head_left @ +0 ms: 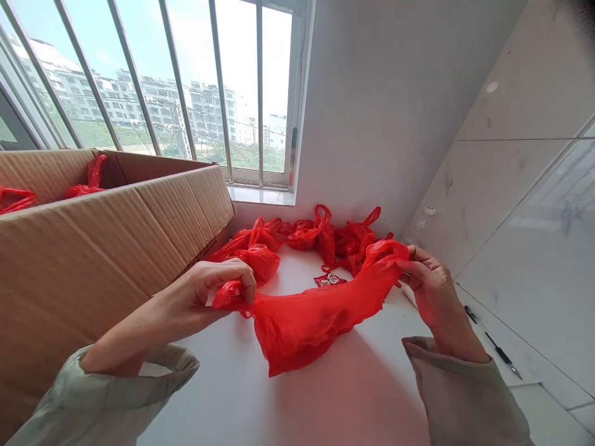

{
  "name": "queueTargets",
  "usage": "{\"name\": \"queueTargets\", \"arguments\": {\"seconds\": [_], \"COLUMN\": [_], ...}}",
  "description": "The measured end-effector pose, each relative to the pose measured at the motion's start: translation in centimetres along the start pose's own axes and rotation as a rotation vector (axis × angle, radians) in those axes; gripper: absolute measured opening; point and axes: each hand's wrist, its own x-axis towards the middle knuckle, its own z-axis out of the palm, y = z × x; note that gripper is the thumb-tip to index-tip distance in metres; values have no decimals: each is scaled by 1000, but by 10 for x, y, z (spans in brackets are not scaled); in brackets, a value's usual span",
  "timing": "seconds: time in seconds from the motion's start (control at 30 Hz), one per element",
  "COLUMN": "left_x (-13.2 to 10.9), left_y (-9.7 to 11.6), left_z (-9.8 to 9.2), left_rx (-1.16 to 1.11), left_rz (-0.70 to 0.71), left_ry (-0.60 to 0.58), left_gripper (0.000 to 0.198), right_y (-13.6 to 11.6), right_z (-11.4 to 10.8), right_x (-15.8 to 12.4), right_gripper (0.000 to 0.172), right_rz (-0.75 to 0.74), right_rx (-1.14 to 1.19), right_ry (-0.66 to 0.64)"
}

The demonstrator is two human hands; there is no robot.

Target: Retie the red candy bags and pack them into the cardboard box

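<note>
A red plastic bag [307, 319] hangs stretched between my two hands above the white table [353, 396]. My left hand [211, 291] pinches one handle of it, fingers closed. My right hand [430, 288] grips the other handle, fingers closed too. The bag sags in the middle and its bottom touches the table. Both my sleeves are pale green.
Several tied red bags [307, 238] lie in a heap at the back by the window [186, 87]. A small red packet [329, 280] lies on the table behind the held bag. A large cardboard box [93, 248] with red bags inside stands at left. A tiled wall [525, 204] rises at right.
</note>
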Motion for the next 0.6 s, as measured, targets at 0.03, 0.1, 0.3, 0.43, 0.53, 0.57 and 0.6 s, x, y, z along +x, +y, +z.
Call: {"name": "queueTargets", "arguments": {"seconds": [0.03, 0.1, 0.3, 0.43, 0.53, 0.57, 0.6], "left_x": [0, 0, 0, 0, 0, 1, 1], "left_y": [2, 7, 20, 21, 20, 20, 21], "left_z": [1, 4, 19, 26, 32, 33, 35], "left_rx": [3, 32, 92, 41, 2, -3, -7], "left_rz": [22, 48, 106, 132, 133, 132, 136], "left_ry": [-20, -53, -103, -71, -52, -43, -37], "left_gripper": [17, 19, 17, 19, 37, 48, 57], "right_y": [-3, -12, -47, -35, -13, -8, -4], "right_z": [-3, -3, 35, 70, 86, 89, 91], "right_x": [0, -6, -56, -76, -77, -77, -77], "right_gripper": [13, 14, 29, 30, 33, 33, 32], "right_rz": [-15, -106, -763, -836, -796, -790, -782], "right_rx": [13, -18, -448, -696, -702, -707, -718], "right_ry": [35, 131, -71, -641, -726, -726, -721]}}
